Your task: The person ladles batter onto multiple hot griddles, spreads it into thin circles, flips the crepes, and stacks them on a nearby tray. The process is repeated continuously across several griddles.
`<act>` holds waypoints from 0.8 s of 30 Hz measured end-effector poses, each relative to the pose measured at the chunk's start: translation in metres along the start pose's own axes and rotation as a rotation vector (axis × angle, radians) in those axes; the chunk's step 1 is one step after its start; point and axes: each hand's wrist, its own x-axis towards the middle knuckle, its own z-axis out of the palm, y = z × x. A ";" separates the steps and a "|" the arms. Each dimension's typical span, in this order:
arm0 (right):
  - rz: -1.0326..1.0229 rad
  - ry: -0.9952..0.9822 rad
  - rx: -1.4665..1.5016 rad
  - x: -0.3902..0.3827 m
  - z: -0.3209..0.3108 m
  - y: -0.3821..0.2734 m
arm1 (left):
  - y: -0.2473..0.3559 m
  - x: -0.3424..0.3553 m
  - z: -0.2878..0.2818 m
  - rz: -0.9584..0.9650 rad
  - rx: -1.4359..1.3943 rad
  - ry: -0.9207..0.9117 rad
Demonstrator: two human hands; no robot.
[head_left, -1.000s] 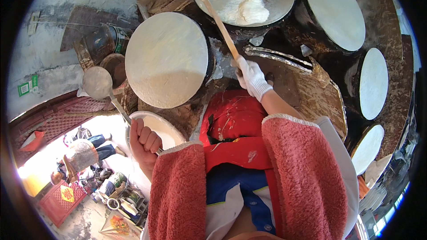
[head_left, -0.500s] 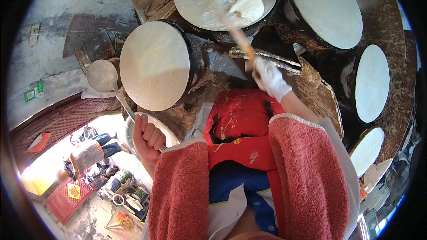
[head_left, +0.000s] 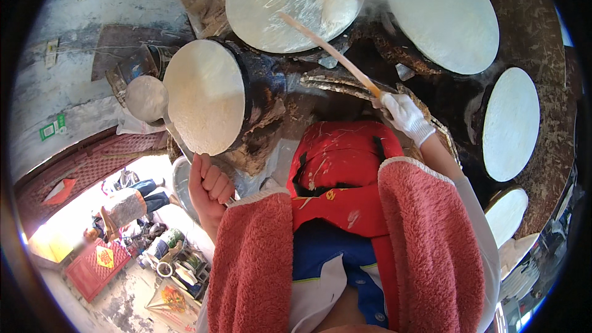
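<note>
My bare left hand (head_left: 211, 186) is wrapped around the handle of a ladle (head_left: 147, 98). Its round, batter-coated bowl is raised beside the left griddle (head_left: 205, 97), which carries a pale, even layer. My right hand (head_left: 407, 116), in a white glove, grips the orange end of a long flat wooden spatula (head_left: 333, 52). The spatula's thin far end lies over the far middle griddle (head_left: 253, 15). Wet white batter (head_left: 336, 3) lies there in a streaky smear, thickest toward the right.
More round griddles with pale tops curve round to the right: a far one (head_left: 444, 15), a right one (head_left: 510, 124) and a small near one (head_left: 507, 216). A batter-crusted rim (head_left: 339, 84) lies below my spatula. At lower left, a person (head_left: 126, 206) is beyond a doorway.
My right hand has moved right and nearer, and the spatula's tip has swung left across the griddle. The batter lump has flattened into a smear. My left hand still holds the ladle.
</note>
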 end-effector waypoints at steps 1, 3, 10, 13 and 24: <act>-0.057 0.035 0.033 0.002 -0.011 0.009 | -0.004 0.000 0.004 -0.008 -0.044 -0.022; -0.077 0.170 0.016 0.013 -0.035 0.019 | -0.014 0.000 0.013 0.021 -0.043 0.062; -0.098 0.404 -0.155 0.131 -0.046 -0.074 | -0.043 -0.008 0.034 0.057 -0.073 0.119; -0.107 0.424 -0.217 0.122 -0.032 -0.100 | -0.042 -0.005 0.033 0.075 -0.064 0.170; 0.032 0.443 -0.242 0.061 0.015 -0.074 | -0.040 0.137 0.037 -0.534 0.326 0.049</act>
